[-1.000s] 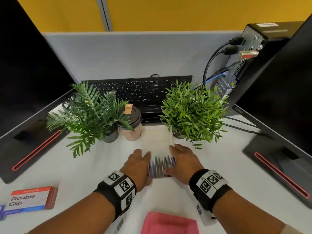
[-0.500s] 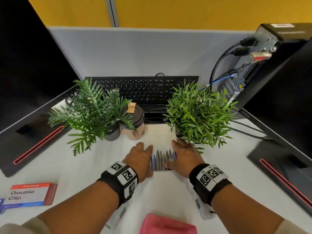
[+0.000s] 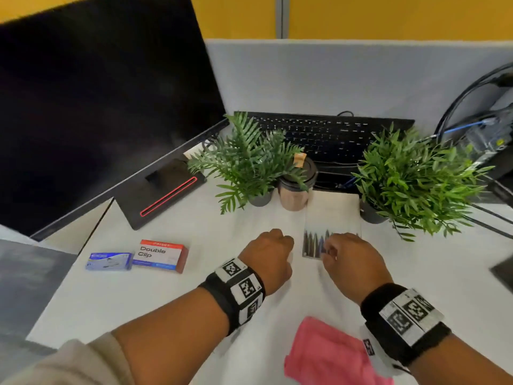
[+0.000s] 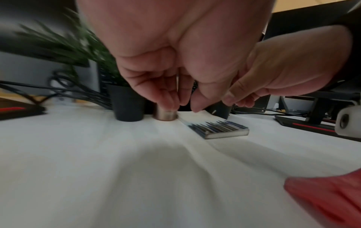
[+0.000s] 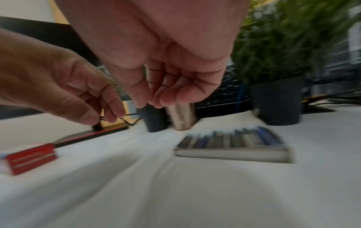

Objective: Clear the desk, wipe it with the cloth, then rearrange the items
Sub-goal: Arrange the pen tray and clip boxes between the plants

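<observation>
Both hands hover loosely curled and empty, left hand (image 3: pixel 268 254) at nine o'clock of the book (image 3: pixel 330 226), right hand (image 3: pixel 351 258) over its near edge, apparently squaring it between the potted plants

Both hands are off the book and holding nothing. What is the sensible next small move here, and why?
Probably reach the left hand toward the Double Clip box and bring it into line. The book lies flat between the cup and the right plant, while that box sits apart at the left. The right hand also holds nothing.
</observation>
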`<state>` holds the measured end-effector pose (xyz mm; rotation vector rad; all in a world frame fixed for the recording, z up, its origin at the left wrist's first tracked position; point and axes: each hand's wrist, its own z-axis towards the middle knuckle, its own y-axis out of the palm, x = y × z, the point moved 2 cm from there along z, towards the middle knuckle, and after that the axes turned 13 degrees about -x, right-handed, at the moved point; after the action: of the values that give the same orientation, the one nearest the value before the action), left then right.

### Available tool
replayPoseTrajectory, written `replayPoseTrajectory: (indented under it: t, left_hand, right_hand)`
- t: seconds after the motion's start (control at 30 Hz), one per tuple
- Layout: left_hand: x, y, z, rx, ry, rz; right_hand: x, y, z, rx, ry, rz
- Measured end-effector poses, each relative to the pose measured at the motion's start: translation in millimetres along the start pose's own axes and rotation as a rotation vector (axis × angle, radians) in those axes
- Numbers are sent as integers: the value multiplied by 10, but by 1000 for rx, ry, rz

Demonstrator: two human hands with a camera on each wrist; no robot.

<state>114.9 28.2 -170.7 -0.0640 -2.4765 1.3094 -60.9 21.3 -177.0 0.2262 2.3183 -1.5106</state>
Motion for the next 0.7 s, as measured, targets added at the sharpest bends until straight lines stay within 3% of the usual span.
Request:
replayPoseTrajectory:
  t: [0.13,0.23,0.4,0.5,0.7]
  left_hand:
    - [-617,21,-512,97,-70,25]
    - [-1163,33,-838,151,-120,5]
    - [-2024,37,-1166,156,-237,-18]
    - [-2372,57,-1188,59,-346,88]
    - [-2632,29,-1060,18,-283,120]
  right_hand:
    - [-792,294,-57,-133,-231,-6]
    - [-1308,549,-24,-211,-286,36]
    - [-2005,976,100,-272,-273,147]
    - [-2294,1165,202,-299,-252,106]
    - [-2550,1465,405,-278,-191,79]
